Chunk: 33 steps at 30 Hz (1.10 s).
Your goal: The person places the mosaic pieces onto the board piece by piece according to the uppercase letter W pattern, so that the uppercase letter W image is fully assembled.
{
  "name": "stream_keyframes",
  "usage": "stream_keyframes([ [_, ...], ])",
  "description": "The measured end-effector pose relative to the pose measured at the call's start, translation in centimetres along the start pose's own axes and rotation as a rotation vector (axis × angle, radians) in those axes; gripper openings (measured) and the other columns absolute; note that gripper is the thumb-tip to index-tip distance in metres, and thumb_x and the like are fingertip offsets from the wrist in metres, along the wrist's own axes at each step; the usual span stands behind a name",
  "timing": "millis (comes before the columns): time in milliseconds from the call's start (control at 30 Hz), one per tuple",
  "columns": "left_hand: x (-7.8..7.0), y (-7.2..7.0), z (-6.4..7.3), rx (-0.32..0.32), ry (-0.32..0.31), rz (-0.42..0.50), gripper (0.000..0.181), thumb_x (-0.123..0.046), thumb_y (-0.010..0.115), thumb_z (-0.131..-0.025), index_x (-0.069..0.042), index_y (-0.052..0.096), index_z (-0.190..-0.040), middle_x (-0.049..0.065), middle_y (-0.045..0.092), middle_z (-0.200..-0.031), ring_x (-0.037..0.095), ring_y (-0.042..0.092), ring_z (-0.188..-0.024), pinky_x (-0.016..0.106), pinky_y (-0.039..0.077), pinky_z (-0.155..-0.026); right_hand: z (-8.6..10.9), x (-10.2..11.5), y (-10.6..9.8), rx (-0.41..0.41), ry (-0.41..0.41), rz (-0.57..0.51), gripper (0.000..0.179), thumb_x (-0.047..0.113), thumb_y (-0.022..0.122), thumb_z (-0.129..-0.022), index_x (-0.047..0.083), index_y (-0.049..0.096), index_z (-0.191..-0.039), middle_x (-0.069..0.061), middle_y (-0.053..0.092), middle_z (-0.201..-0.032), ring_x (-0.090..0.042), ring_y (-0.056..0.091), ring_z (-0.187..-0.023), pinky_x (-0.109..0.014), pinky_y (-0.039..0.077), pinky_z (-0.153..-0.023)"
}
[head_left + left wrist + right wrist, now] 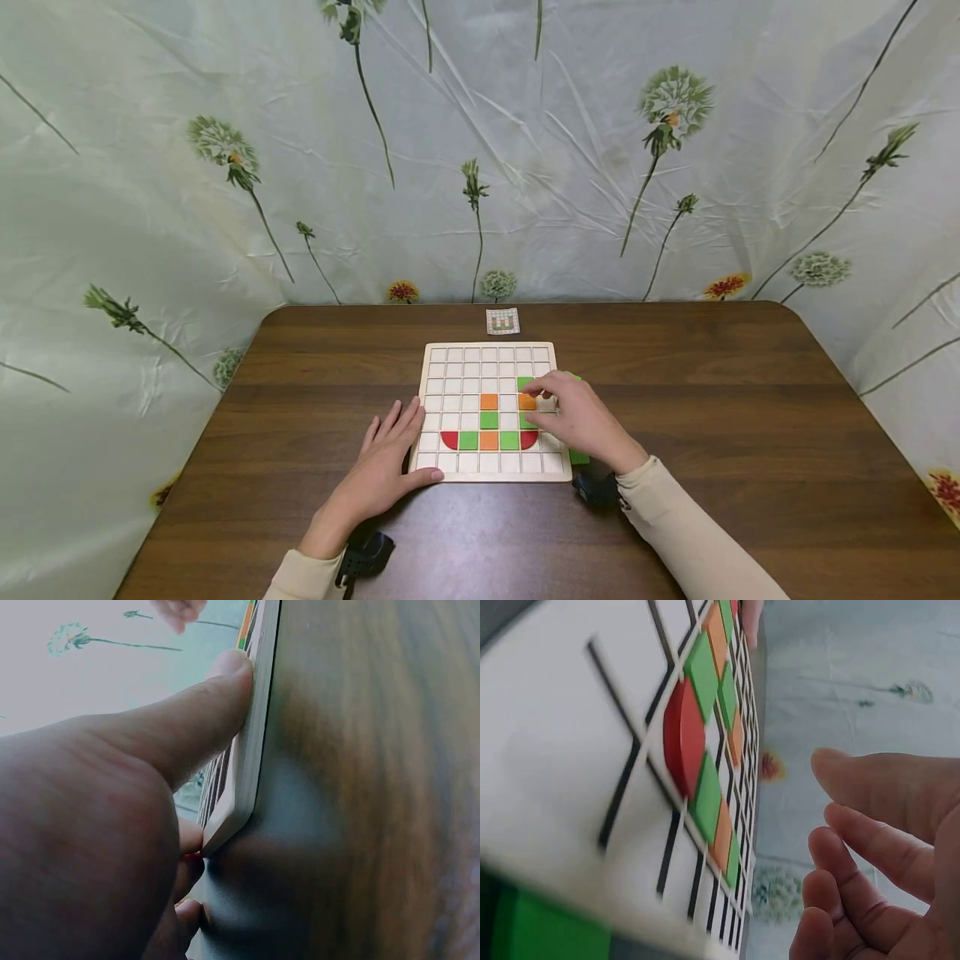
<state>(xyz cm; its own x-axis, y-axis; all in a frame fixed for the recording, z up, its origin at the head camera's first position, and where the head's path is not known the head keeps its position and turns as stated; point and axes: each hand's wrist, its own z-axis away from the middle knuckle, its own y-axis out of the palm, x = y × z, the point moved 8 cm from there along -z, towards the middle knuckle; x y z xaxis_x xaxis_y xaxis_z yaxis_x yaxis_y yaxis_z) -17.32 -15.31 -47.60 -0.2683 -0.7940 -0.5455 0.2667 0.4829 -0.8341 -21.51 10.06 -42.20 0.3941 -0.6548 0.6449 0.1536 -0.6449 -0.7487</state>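
A pale wooden grid board [487, 477] lies on the table, partly filled with green squares [468, 441], orange squares [489, 402] and two rounded red pieces [450, 440]. My left hand [382, 471] rests at the board's left side with fingers spread. Its thumb [217, 690] presses on the near edge by the corner. Over the right part of the board hovers my right hand [581, 417], thumb and fingers bent and apart. Nothing shows between these fingers in the right wrist view, where a red piece [684, 735] stands in line with green and orange ones.
Green pieces [579, 457] lie along the board's right side, partly hidden by the right hand and forearm. Beyond the board, a small card [502, 321] with a printed grid pattern lies near the far edge of the brown table [750, 400]. A flowered cloth [570, 150] hangs behind.
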Motion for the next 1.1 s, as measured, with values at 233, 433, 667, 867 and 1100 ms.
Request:
stream_keyframes([
  [233,0.0,0.0,0.0,-0.001,0.004,-0.002,0.103,-0.057,0.072,-0.087,-0.006,0.021,-0.16,0.009,0.011,-0.168,0.037,0.003,-0.154,0.063,0.0,-0.118,0.9,-1.9,-1.5,-0.015,0.046,0.023,0.031,0.015,0.08,-0.086,0.009,0.073,-0.116,-0.003,0.067,-0.102,-0.022,0.057,-0.089,-0.035,0.048,-0.074],
  [433,0.0,0.1,0.0,0.0,-0.001,-0.002,0.103,-0.057,0.072,-0.087,-0.006,0.021,-0.16,0.009,0.011,-0.168,0.037,0.003,-0.154,0.062,0.001,-0.118,1.4,-3.2,-2.2,-0.028,0.063,0.031,0.032,0.015,0.081,-0.086,0.007,0.073,-0.116,-0.004,0.067,-0.102,-0.021,0.058,-0.09,-0.038,0.05,-0.078],
  [667,0.0,0.0,0.0,0.0,-0.004,0.001,0.103,-0.057,0.072,-0.087,-0.006,0.02,-0.16,0.009,0.011,-0.168,0.037,0.002,-0.154,0.062,0.0,-0.118,1.8,-4.7,-3.0,-0.045,0.077,0.032,0.031,0.015,0.081,-0.085,0.006,0.073,-0.114,-0.006,0.068,-0.105,-0.023,0.061,-0.092,-0.039,0.051,-0.078],
  [867,0.0,0.0,0.0,0.003,-0.002,-0.003,0.103,-0.057,0.072,-0.087,-0.006,0.02,-0.16,0.009,0.01,-0.168,0.036,0.002,-0.154,0.062,-0.001,-0.118,2.0,-5.8,-3.3,-0.027,0.118,0.041,0.031,0.015,0.081,-0.085,0.007,0.073,-0.114,-0.005,0.068,-0.107,-0.023,0.06,-0.095,-0.04,0.05,-0.08],
  [1100,0.1,0.1,0.0,0.001,-0.002,-0.007,0.103,-0.057,0.071,-0.087,-0.006,0.02,-0.16,0.008,0.01,-0.168,0.036,0.002,-0.154,0.062,0.0,-0.118,2.2,-6.9,-3.3,-0.004,0.14,0.061,0.033,0.017,0.08,-0.086,0.006,0.072,-0.116,-0.006,0.068,-0.109,-0.023,0.06,-0.096,-0.042,0.05,-0.083],
])
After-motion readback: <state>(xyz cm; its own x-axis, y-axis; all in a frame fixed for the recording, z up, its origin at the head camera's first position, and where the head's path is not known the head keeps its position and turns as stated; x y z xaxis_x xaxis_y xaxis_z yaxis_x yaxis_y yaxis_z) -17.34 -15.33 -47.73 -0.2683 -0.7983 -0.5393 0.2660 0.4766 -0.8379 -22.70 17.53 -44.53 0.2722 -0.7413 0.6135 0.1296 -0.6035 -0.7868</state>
